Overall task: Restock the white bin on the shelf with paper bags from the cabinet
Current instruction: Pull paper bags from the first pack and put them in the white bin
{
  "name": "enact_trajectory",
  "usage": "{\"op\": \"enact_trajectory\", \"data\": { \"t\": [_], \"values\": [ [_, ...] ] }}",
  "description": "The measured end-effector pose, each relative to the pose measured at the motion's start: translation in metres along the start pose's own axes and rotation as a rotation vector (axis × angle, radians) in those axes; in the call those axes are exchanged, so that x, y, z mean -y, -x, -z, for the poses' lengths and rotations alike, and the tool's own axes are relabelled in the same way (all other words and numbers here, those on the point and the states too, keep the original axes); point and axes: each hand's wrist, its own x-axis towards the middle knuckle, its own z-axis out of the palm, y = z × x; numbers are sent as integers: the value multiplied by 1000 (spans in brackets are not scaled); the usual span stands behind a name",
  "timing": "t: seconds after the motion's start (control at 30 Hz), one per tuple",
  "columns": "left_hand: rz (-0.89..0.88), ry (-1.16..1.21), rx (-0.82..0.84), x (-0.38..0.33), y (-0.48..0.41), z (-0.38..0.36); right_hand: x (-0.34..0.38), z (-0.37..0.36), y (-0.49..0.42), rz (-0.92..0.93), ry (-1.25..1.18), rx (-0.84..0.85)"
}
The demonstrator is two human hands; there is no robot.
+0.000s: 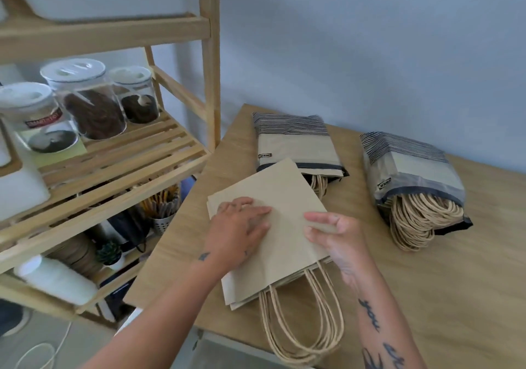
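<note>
A small stack of flat brown paper bags point(277, 198) lies on the wooden cabinet top point(469, 297), rope handles pointing toward me. My left hand point(237, 228) rests flat on the stack's left side, fingers straight. My right hand point(337, 233) pinches the stack's right edge between thumb and fingers. Behind the stack lie two wrapped packs of paper bags, one in the middle point(296, 144) and one to the right point(412, 169), handles spilling out of their open ends. A white bin point(17, 186) stands on the wooden shelf point(113, 158) at far left, mostly cut off by the frame.
Three clear jars with white lids point(85, 98) stand on the same shelf level as the bin. The shelf below holds a cup of pencils point(162, 206), a small plant point(109, 253) and a white roll point(54, 279). A grey wall is behind the cabinet.
</note>
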Motion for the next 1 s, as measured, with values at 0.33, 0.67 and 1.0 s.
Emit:
{"op": "enact_trajectory", "data": {
  "t": [0.33, 0.67, 1.0],
  "values": [
    [60, 475, -7, -23, 6, 15, 58, -5, 8, 129, -91, 223],
    [53, 866, -42, -18, 19, 54, 62, -44, 21, 128, -225, 334],
    [63, 929, -49, -29, 17, 82, 59, -55, 29, 132, -284, 362]
  ]
}}
